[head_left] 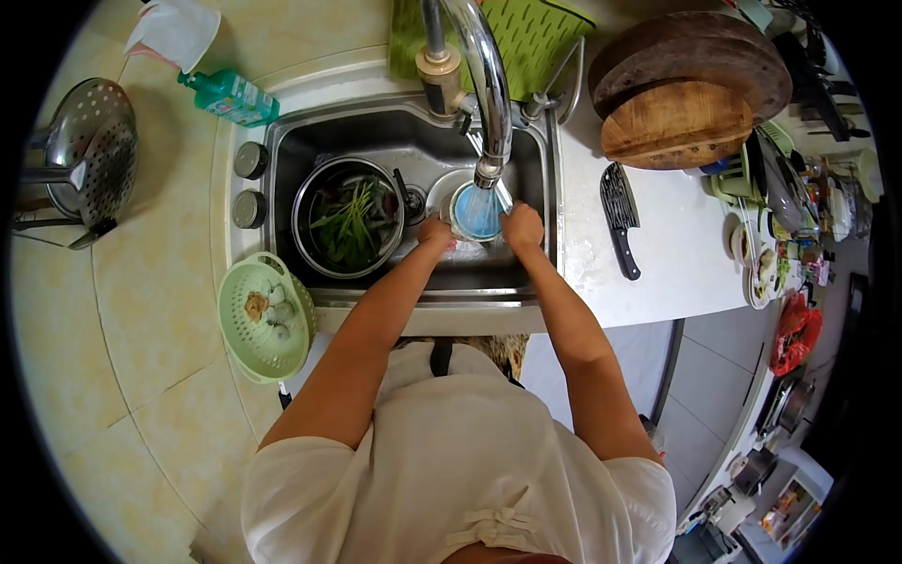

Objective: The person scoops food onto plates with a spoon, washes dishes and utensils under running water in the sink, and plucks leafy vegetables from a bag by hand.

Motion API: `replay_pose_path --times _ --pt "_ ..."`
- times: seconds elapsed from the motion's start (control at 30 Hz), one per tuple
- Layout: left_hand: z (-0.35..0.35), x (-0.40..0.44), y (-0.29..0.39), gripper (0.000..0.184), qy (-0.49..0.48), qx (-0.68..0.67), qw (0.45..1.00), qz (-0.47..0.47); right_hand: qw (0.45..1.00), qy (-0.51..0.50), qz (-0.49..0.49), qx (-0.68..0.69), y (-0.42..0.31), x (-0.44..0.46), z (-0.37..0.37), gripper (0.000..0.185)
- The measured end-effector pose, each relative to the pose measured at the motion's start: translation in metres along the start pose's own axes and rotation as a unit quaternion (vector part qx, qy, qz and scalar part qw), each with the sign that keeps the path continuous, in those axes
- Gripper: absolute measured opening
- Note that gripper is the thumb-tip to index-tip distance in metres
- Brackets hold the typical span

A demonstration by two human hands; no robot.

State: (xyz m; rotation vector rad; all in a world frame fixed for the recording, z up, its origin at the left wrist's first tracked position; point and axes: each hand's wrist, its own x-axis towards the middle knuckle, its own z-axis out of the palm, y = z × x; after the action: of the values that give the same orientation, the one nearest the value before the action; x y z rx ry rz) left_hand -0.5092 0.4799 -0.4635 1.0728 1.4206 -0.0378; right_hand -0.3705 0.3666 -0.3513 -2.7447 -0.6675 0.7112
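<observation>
Water runs from the chrome faucet (490, 103) into a blue bowl (477, 212) in the steel sink. My left hand (435, 231) grips the bowl's left side. At its right rim is my right hand (522, 228), closed around what look like light-coloured utensils, partly hidden by the faucet. A pale dish (445, 191) lies behind the bowl, partly covered. Left of my hands, a round metal pot (299, 218) in the sink holds green leafy vegetables (349, 221).
A green colander (246, 352) with pale pieces stands left of the sink. On the right counter lie a black-handled knife (621, 221) and wooden boards (678, 122). A green bottle (246, 99) is at the back left.
</observation>
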Motion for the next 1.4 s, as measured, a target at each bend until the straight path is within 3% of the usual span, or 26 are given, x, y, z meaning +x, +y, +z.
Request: replay_pose_path --times 0.13,0.23,0.3,0.53,0.73,0.83,0.93,1.2,1.4 --pt "0.015 0.022 -0.006 0.025 -0.032 -0.054 0.997 -0.04 0.999 -0.016 0.036 0.01 0.001 0.002 0.008 0.027" --pt "0.018 0.041 -0.021 0.026 -0.076 -0.024 0.997 0.013 0.998 -0.019 0.051 0.02 0.0 0.004 0.012 0.027" --pt "0.019 0.029 -0.016 0.027 -0.076 -0.045 0.996 0.0 0.999 -0.016 0.049 0.016 -0.002 0.005 0.015 0.027" --pt "-0.004 0.028 -0.023 0.031 -0.183 -0.092 0.972 -0.111 0.996 -0.063 0.063 0.031 -0.014 0.013 0.031 0.03" --pt "-0.017 -0.006 -0.008 0.052 -0.112 -0.237 0.954 -0.144 0.993 -0.086 0.062 0.052 -0.003 0.006 0.057 0.035" --pt "-0.018 -0.03 0.009 0.049 -0.102 -0.247 0.955 -0.132 0.996 -0.066 0.033 0.054 0.014 0.008 0.075 0.039" --pt "-0.016 -0.004 -0.009 0.058 -0.183 -0.159 0.967 -0.078 0.997 -0.038 0.007 0.064 0.017 -0.005 0.071 0.046" --pt "-0.003 -0.003 -0.019 0.071 -0.171 -0.134 0.974 -0.07 0.992 -0.027 -0.072 0.099 0.04 -0.079 -0.002 0.055" --pt "0.005 -0.021 -0.007 0.071 -0.133 -0.132 0.98 -0.067 0.992 -0.067 -0.065 0.084 0.069 -0.119 -0.019 0.063"
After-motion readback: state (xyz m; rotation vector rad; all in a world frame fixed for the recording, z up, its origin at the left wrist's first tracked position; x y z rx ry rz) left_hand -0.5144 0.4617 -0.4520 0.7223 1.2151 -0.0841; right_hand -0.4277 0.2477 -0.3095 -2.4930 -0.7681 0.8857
